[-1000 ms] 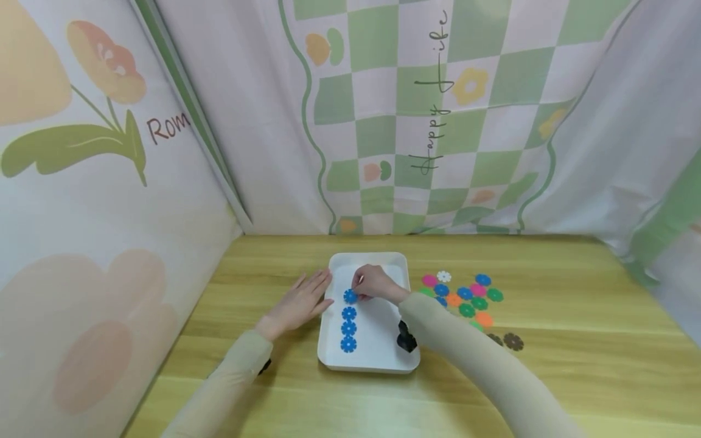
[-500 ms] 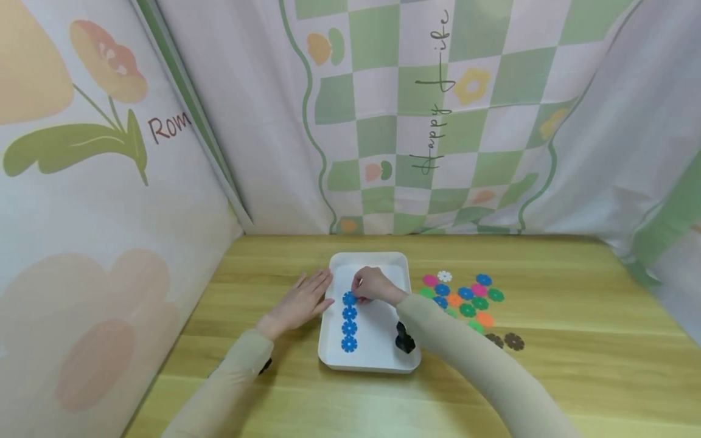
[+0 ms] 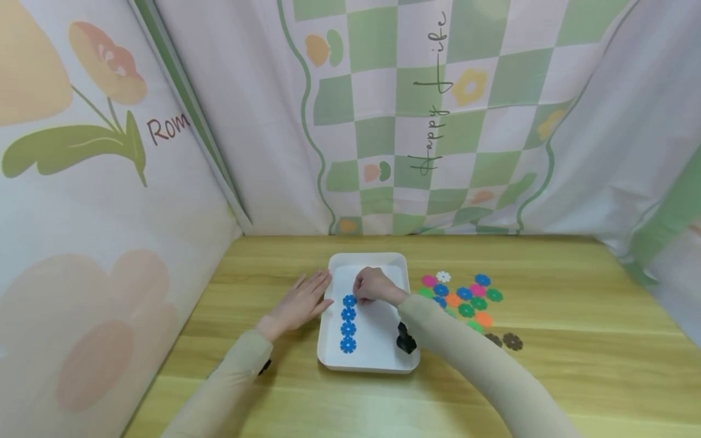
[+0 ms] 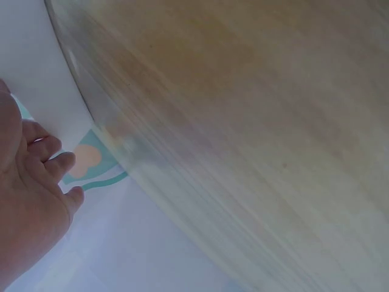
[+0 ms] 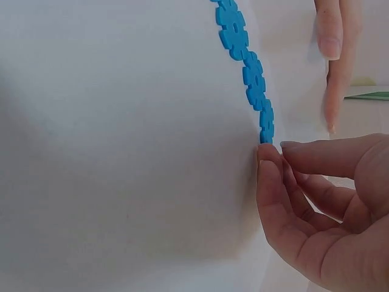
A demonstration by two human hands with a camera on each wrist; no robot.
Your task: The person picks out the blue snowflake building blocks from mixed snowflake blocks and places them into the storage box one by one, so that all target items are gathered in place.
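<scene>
A row of several blue notched plastic discs point(image 3: 348, 328), the interlocking snowflake kind, lies along the left side of a white tray point(image 3: 383, 359). My right hand point(image 3: 378, 286) reaches in from the right, and its thumb and forefinger pinch the edge of the far-end blue disc point(image 3: 348, 300). In the right wrist view the fingertips partly cover that disc point(image 5: 267, 121), which lies in line with the others. My left hand point(image 3: 300, 302) lies with straight fingers against the tray's left rim. Only part of the left hand point(image 4: 33, 188) shows in the left wrist view.
To the tray's right, loose notched discs point(image 3: 466, 310) in pink, white, blue, orange, green and brown are spread on the wooden table point(image 3: 569, 365). My right forearm partly covers some of them. A patterned curtain point(image 3: 427, 121) hangs behind the table.
The far-end blue disc has moved slightly toward the near end, closing the gap to the row, with my right hand following it. My left hand stays in place.
</scene>
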